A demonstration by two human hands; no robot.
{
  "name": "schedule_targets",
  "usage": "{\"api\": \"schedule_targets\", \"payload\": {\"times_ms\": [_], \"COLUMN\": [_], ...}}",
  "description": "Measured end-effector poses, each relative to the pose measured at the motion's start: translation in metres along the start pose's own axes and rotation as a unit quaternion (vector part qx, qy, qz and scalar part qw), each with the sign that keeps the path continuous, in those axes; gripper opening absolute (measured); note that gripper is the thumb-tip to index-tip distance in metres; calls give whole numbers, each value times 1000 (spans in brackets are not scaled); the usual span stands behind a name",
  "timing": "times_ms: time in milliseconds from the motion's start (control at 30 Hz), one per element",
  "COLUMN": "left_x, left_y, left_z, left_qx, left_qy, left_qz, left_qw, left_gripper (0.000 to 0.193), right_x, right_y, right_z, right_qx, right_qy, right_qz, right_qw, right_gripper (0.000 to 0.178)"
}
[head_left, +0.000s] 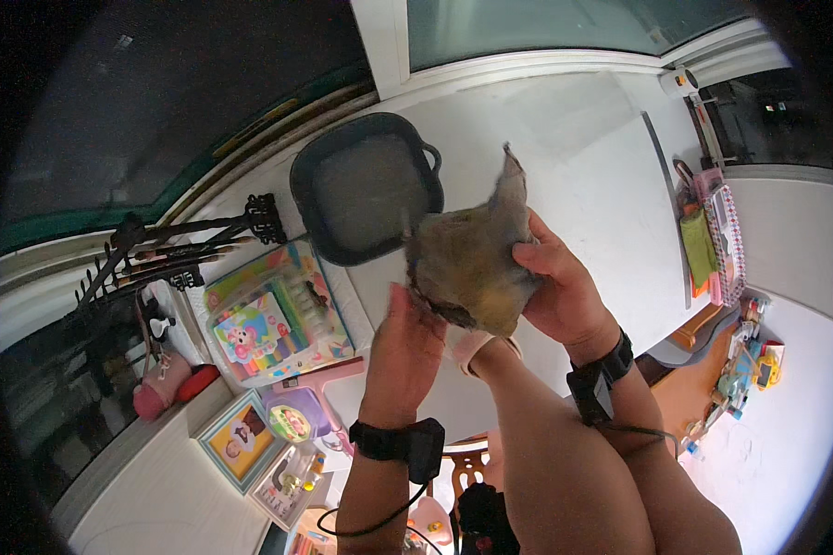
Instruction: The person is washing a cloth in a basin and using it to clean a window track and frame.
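A grey-brown cloth (pixel 477 264) with yellowish stains is held up above the white surface, one corner pointing away from me. My right hand (pixel 565 291) grips its right edge, thumb on top and fingers underneath. At the lower left edge is my left hand (pixel 405 347), its fingers partly behind the fabric and closed on it. Both wrists wear black straps with small devices. Just beyond the cloth and to the left stands a dark square basin (pixel 368 185) with a handle-like loop; its bottom looks grey.
On the left lie colourful stationery packs (pixel 268 324), a black rack with brushes (pixel 194 250) and a picture frame (pixel 241 439). Filled pink-and-white baskets (pixel 727 240) stand at the right. Bare legs (pixel 565 444) extend below the cloth. Window frames (pixel 384 51) border the far side.
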State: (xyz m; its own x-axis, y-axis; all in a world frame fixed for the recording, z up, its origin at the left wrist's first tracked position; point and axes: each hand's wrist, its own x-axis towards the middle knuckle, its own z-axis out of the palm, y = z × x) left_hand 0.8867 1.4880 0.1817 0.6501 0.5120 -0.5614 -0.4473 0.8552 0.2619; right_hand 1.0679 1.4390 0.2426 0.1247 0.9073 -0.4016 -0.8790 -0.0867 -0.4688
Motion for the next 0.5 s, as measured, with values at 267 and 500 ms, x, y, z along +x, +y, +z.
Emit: {"api": "schedule_targets", "payload": {"times_ms": [267,500], "left_x": [-12,-18], "left_y": [6,44], "left_z": [0,3], "left_qx": [162,531], "left_qy": [47,78], "left_qz": [18,190], "left_qw": [986,822], "left_gripper": [43,44], "right_x": [2,9], "right_y": [-4,-18], "right_z": [-36,-44], "right_qx": [-290,-284], "right_qy": [109,147], "right_qz": [-100,-43], "right_qw": [946,947], "right_gripper": [24,18]}}
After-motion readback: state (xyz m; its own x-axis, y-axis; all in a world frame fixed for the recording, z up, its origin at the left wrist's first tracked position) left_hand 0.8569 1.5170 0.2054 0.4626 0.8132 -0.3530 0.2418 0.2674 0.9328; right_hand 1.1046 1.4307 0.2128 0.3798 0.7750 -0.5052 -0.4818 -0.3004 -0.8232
